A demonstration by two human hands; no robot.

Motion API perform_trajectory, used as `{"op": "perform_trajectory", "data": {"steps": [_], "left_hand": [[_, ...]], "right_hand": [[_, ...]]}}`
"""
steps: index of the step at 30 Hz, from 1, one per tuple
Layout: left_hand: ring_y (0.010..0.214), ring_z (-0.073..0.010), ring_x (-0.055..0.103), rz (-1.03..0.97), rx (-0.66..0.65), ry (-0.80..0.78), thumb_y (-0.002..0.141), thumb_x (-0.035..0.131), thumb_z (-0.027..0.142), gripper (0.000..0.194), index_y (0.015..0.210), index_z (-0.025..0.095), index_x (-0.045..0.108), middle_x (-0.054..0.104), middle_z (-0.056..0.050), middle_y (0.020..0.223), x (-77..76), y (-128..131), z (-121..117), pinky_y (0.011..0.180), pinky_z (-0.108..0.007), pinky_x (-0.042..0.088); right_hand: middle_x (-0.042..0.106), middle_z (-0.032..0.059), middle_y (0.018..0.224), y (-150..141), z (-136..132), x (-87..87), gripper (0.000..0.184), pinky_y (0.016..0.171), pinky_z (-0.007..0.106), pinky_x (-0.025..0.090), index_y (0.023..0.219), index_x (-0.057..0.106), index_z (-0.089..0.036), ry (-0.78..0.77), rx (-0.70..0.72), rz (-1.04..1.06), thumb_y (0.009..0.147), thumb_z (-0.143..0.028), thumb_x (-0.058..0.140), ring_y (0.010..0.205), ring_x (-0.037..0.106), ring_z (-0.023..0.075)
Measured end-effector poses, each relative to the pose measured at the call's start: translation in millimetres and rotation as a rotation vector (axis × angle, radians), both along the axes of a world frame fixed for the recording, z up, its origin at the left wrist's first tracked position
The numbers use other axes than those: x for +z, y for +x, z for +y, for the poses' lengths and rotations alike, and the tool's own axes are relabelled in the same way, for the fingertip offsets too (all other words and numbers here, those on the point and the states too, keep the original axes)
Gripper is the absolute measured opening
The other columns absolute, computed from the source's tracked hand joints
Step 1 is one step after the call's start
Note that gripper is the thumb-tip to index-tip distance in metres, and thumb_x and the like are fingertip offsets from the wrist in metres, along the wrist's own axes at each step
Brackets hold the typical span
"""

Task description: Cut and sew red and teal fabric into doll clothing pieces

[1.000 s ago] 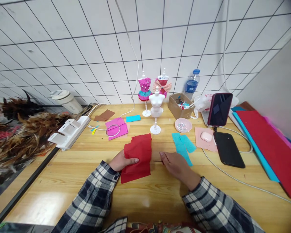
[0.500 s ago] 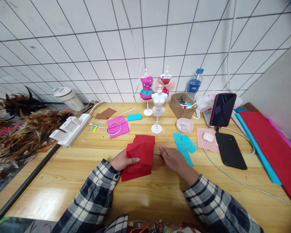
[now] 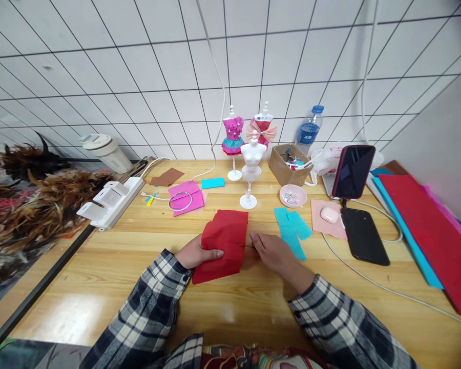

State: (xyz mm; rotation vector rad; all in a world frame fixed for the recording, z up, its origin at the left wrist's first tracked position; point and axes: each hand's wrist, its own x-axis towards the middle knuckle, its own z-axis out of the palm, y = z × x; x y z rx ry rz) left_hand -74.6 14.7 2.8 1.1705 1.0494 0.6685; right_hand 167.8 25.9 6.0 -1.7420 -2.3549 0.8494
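While the left hand grips red cloth, the right hand holds a thin tool at its edge

As two plaid sleeves reach over the near side of the surface, both hands are closed on something. The left hand clasps the cloth by its left side, thumb laid across the top and fingers hidden beneath. The right hand pinches the thin tool, whose tip lies over the cloth's right edge; it is too small to identify. The red cloth lies between the hands, near the middle of the surface.

Just beyond it, a bare white dress form stands upright on a round base. Behind stand two dressed forms, one in a pink and turquoise dress, the other wearing a peach bow.

Near the right hand lie turquoise pieces. Past them sit a pink dish with shiny bits in it, a cardboard box and a blue-capped bottle. Farther right, a phone is propped up near a flat black device.

Beyond the left hand, magenta pieces lie under a looped white cable, near a blue strip and brown pieces. A white power strip and brown feathers fill the far left.
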Motion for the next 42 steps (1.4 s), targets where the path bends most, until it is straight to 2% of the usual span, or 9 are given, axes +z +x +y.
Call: {"op": "perform_trajectory", "data": {"steps": [9, 14, 26, 39, 42], "left_hand": [[0.109, -0.0308, 0.059, 0.078, -0.017, 0.051, 0.065, 0.078, 0.031, 0.056, 0.115, 0.014, 0.059, 0.065, -0.012, 0.119, 0.9, 1.0, -0.1, 0.098, -0.046, 0.043], [0.112, -0.0308, 0.057, 0.057, -0.010, 0.052, 0.065, 0.078, 0.030, 0.059, 0.118, 0.015, 0.057, 0.063, -0.011, 0.124, -2.1, 1.1, -0.5, 0.099, -0.045, 0.042], [0.108, -0.0300, 0.060, 0.032, 0.040, 0.037, 0.067, 0.077, 0.030, 0.052, 0.113, 0.015, 0.059, 0.066, -0.011, 0.118, -4.2, 3.6, -3.3, 0.096, -0.045, 0.045], [0.105, -0.0296, 0.062, 0.057, 0.012, 0.051, 0.067, 0.076, 0.031, 0.048, 0.111, 0.016, 0.061, 0.068, -0.009, 0.114, -5.9, 2.5, -2.4, 0.095, -0.044, 0.046], [0.108, -0.0301, 0.060, 0.071, -0.004, 0.066, 0.067, 0.077, 0.031, 0.051, 0.113, 0.016, 0.061, 0.066, -0.010, 0.119, -4.7, 2.7, -2.8, 0.096, -0.044, 0.045]], "right_hand": [[0.069, 0.0083, 0.085, -1.1, -2.2, 0.2, 0.054, 0.059, 0.029, 0.027, 0.081, 0.062, -0.019, 0.001, -0.002, -0.013, 0.099, -0.043, 0.017, 0.076, 0.061, 0.0193], [0.069, 0.0086, 0.084, -1.2, -2.5, 1.2, 0.055, 0.060, 0.029, 0.028, 0.081, 0.062, -0.019, -0.007, -0.002, -0.007, 0.099, -0.043, 0.015, 0.076, 0.061, 0.0195], [0.069, 0.0077, 0.083, 2.3, -1.1, -4.2, 0.059, 0.060, 0.027, 0.030, 0.079, 0.062, -0.019, -0.057, -0.008, 0.029, 0.099, -0.044, 0.013, 0.075, 0.060, 0.0184], [0.069, 0.0086, 0.085, 3.1, -0.5, -2.7, 0.057, 0.060, 0.028, 0.030, 0.083, 0.063, -0.020, -0.042, -0.011, -0.031, 0.099, -0.044, 0.015, 0.076, 0.061, 0.0194], [0.070, 0.0093, 0.087, 3.2, -1.7, -1.4, 0.056, 0.060, 0.028, 0.030, 0.083, 0.062, -0.020, -0.031, -0.014, -0.052, 0.099, -0.044, 0.014, 0.077, 0.061, 0.0198]]}}
